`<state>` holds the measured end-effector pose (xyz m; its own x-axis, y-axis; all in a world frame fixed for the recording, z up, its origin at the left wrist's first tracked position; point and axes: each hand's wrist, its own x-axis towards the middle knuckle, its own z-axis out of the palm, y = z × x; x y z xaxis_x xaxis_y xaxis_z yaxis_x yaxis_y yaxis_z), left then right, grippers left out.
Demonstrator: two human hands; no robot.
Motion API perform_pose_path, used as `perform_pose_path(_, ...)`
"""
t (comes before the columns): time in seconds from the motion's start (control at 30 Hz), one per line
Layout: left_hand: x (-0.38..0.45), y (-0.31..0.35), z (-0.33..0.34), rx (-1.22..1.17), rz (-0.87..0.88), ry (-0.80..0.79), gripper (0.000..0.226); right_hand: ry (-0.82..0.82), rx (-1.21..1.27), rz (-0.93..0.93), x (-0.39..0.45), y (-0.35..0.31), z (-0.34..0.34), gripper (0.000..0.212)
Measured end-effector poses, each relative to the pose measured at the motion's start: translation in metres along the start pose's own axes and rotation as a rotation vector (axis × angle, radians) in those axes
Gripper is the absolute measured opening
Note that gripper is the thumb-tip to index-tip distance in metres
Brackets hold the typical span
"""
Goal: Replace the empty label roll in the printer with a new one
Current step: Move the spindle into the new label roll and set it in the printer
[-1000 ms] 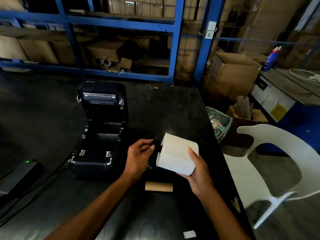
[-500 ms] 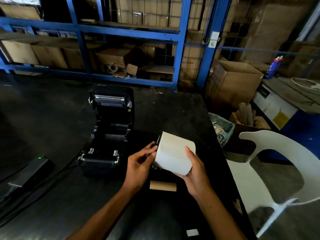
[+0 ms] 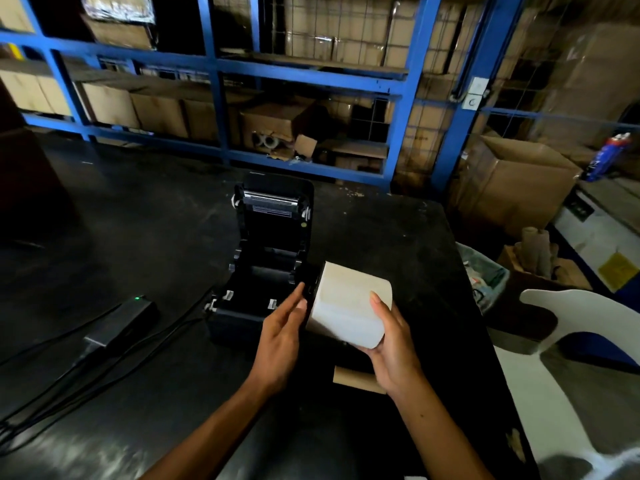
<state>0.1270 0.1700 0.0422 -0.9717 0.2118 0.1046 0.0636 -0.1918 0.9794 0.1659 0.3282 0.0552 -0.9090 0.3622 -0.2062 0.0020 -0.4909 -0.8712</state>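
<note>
From the head camera, looking down over a wide black table (image 3: 398, 244) with a dull, scuffed sheen, the black plastic label printer (image 3: 263, 271) sits open, its hinged lid tipped back so the ribbed metal bar and print strip under the lid face outward. Its roll bay is a dark hollow with small pale clips at the front edge.

Just to the right of the printer, held above the tabletop, is the new white label roll (image 3: 349, 306), a fat, smooth paper cylinder with a matte face, its axis running left to right and tilted a little. The right hand (image 3: 394, 348) cups it from below and from the right, fingers curled up over the paper, clearly gripping it. The left hand (image 3: 282, 337) is at the roll's left end with fingers extended and loosely spread, fingertips at the dark core end (whether they press on it I cannot tell); it grips nothing.

Beneath the right wrist, lying flat on the table, is the bare brown cardboard core (image 3: 353, 379), a short, plain tube, partly hidden by the hand.

Off to the left a black rectangular power brick with a green light (image 3: 121, 323) rests on the table, thin black cables (image 3: 52, 379) trailing from it. A white moulded plastic chair (image 3: 571, 344) stands at the right, and blue steel shelving (image 3: 214, 109) loaded with brown cardboard boxes fills the back.
</note>
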Motion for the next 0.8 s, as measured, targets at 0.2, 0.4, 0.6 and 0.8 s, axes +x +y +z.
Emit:
perform_pose_path(0.2,0.003,-0.002,-0.041,0.158,0.077,0.057,0.046,-0.054,-0.047,0.009,0.0,0.014,0.043,0.052)
perform_pose_path(0.4,0.012,0.001,-0.084,0.188,0.063,0.093,0.055,-0.05,-0.064,0.023,-0.001,0.033,0.084,0.057)
perform_pose_path(0.6,0.021,-0.001,-0.12,0.201,0.061,0.084,0.047,-0.034,-0.083,0.014,-0.001,0.05,0.115,0.046)
perform_pose_path(0.8,0.031,-0.002,-0.139,0.167,0.027,0.068,0.041,-0.012,-0.096,-0.015,0.001,0.062,0.136,0.041)
